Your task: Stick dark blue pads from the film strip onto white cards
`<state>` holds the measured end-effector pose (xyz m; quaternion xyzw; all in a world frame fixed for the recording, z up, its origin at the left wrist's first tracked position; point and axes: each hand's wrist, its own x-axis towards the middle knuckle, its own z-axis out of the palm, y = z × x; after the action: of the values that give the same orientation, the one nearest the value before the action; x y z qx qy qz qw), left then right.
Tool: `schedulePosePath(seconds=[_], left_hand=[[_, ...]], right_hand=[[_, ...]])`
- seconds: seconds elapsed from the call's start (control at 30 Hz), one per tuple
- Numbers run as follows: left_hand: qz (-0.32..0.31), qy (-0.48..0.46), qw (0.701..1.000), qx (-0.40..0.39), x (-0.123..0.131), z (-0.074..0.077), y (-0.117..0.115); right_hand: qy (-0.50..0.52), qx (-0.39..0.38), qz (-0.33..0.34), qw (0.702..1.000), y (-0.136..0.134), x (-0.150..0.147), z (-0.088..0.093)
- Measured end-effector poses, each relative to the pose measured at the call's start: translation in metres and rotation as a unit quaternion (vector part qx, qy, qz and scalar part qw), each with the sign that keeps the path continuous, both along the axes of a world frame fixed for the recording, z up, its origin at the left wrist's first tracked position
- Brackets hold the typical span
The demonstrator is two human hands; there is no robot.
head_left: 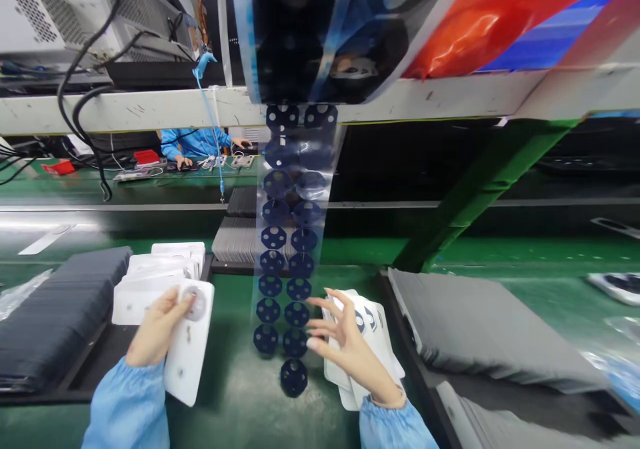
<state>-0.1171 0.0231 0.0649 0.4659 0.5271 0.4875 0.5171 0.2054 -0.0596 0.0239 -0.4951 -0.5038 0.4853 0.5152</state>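
Note:
My left hand [157, 325] pinches a white rounded-corner panel [187, 362], its thumb across a grey circle at the panel's upper end. Just behind it lies a stack of similar white panels [143, 295]. In the middle hangs a clear film strip [287, 249] bearing two columns of dark round stickers with small holes. A single dark sticker [293, 377] sits at the strip's lower end. To the right of the strip, my right hand [345, 342] hovers with its fingers spread and nothing held. Beneath that hand is a pile of white panels [383, 342], some showing dark circles.
Trays at the left [75, 385] and right [420, 342] hold dark and grey sheet-like stacks. A white shelf beam [450, 99] crosses overhead, with a red bag [480, 19] above it. A green post [480, 189] slants at the right. Across the bench, a co-worker's blue sleeves [193, 143] show.

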Motion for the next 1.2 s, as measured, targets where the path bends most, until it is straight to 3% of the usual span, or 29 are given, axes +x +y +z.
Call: schedulePosePath(seconds=[0.07,0.13,0.3,0.4,0.5,0.63,0.8,1.0,1.07,1.2], left_hand=[[-0.136,0.010,0.986,-0.100,0.018,0.000,-0.004],[-0.230,0.026,0.962,-0.146,0.031,0.000,-0.009],[-0.393,0.045,0.913,-0.100,0.047,0.002,-0.018],[-0.478,0.054,0.871,-0.097,0.055,-0.006,-0.022],[-0.455,0.036,0.875,-0.163,0.060,-0.017,-0.024],[-0.408,-0.064,0.890,-0.193,0.059,-0.027,-0.023],[-0.375,-0.157,0.890,-0.207,0.058,-0.029,-0.020],[-0.368,-0.194,0.880,-0.229,0.059,-0.030,-0.016],[-0.345,-0.207,0.887,-0.227,0.058,-0.029,-0.015],[-0.338,-0.212,0.888,-0.230,0.055,-0.028,-0.013]], right_hand=[[0.012,-0.044,0.062,0.997,-0.002,-0.003,-0.003],[0.022,-0.065,0.064,0.996,-0.001,-0.006,-0.007],[0.082,-0.026,-0.010,0.996,0.003,-0.016,-0.009],[0.076,0.010,-0.034,0.996,0.003,-0.019,-0.006],[0.045,0.009,0.033,0.998,0.000,-0.017,0.001],[-0.007,-0.065,0.155,0.986,-0.004,-0.015,0.006],[-0.028,-0.089,0.128,0.987,-0.002,-0.020,-0.002],[-0.123,0.083,0.071,0.986,0.004,-0.023,-0.015],[-0.227,0.170,0.023,0.959,0.004,-0.023,-0.015],[-0.420,0.308,-0.104,0.847,0.001,-0.026,-0.010]])
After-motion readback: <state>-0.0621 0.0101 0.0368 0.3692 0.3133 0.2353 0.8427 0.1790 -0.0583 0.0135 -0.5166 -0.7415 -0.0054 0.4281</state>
